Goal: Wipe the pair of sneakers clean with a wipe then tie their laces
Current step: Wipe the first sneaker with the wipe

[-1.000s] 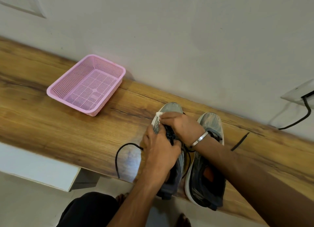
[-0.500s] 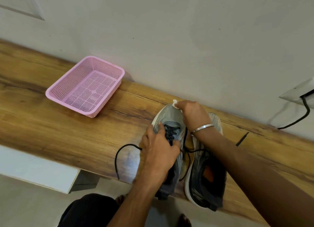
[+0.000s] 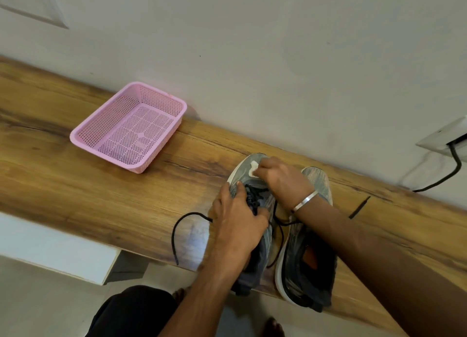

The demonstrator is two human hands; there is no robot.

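Both sneakers sit side by side on the bench, lower centre-right of frame, toes to the wall. Left hand grip clamped over the lace area of the left sneaker, pinning it. Right hand grip pinches the wipe against the toe. Upper looks like soft knit and will likely dent under pressure, so brace at midfoot or sole. Wipe is limp; keep it bunched. Right sneaker untouched. Laces loose, trailing lower left.
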